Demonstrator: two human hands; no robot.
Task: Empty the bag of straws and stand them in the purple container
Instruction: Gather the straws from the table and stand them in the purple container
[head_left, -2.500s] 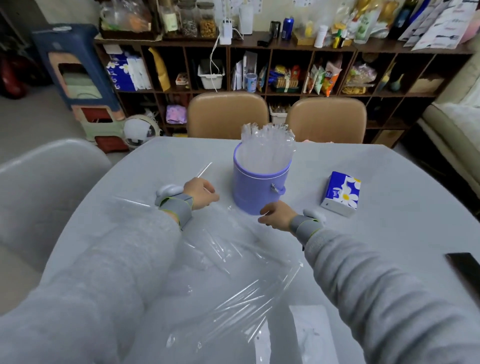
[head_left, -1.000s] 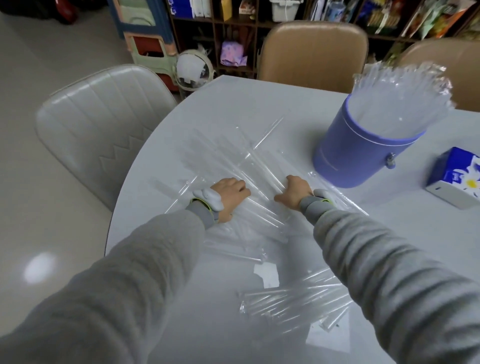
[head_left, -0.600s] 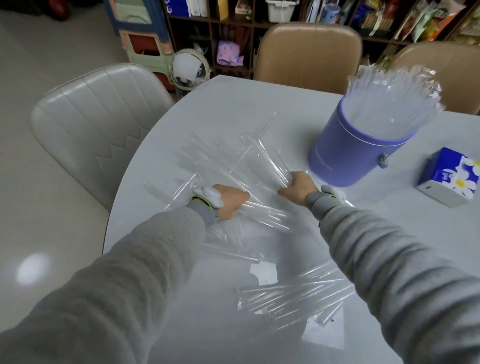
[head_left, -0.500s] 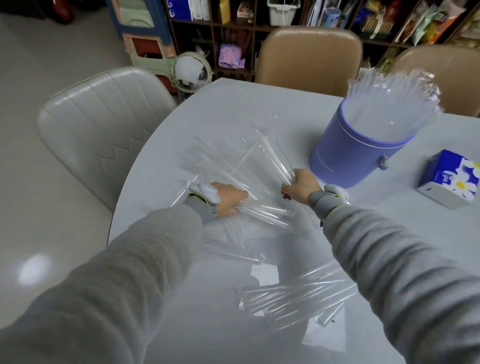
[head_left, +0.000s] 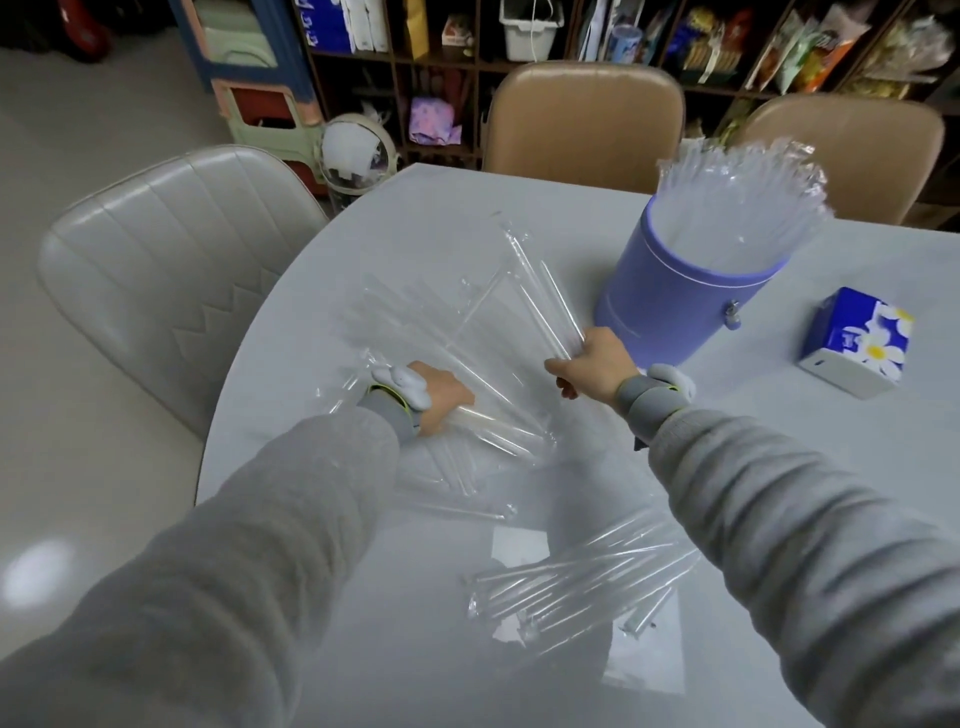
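The purple container (head_left: 670, 312) stands upright on the grey table (head_left: 779, 415), packed with clear straws (head_left: 737, 192) that fan out above its rim. Clear wrapped straws (head_left: 415, 312) lie scattered left of it. My right hand (head_left: 592, 364) is closed around a small bundle of straws (head_left: 540, 296) that slants up and away, just left of the container. My left hand (head_left: 441, 395) is closed on other straws (head_left: 498, 431) that lie low over the table. Nearer me lies a clear bag (head_left: 587, 582) with several straws in it.
A blue tissue pack (head_left: 857, 338) with daisies sits right of the container. A grey chair (head_left: 166, 270) stands at the table's left, two tan chairs (head_left: 587, 119) behind it, and cluttered shelves (head_left: 467, 41) beyond. White paper labels (head_left: 519, 545) lie near the bag.
My head turned down and left onto the spilled straws. Both hands moved onto the pile and closed on straws; my right hand lifted its bundle up towards the container.
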